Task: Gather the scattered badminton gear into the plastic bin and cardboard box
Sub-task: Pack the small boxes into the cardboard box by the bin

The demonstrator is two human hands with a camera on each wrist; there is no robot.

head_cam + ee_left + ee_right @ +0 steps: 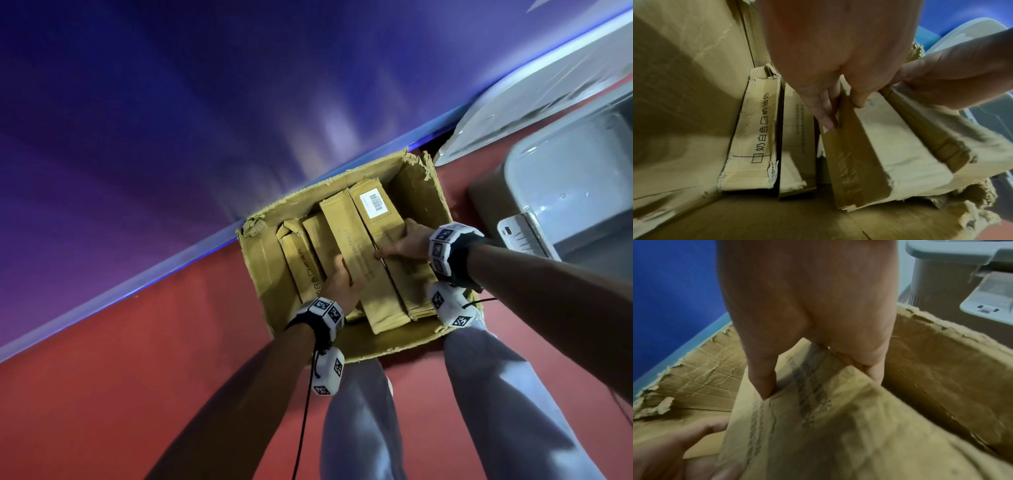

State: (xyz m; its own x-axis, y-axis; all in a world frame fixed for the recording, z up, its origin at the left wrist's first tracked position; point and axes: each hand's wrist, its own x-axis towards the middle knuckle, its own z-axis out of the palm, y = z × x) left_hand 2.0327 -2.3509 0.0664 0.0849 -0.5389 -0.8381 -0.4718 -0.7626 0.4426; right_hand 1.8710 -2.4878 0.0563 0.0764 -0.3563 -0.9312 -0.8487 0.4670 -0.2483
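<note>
The open cardboard box (260,260) stands on the floor (137,359) against the wall (171,102), just ahead of the person's legs (359,428), with long cartons (352,246) packed side by side inside it and the plastic bin (565,178) to its right.

It looks like an indoor sports hall: a red floor (144,342), a blue wall (171,102), and storage containers on the floor.
</note>
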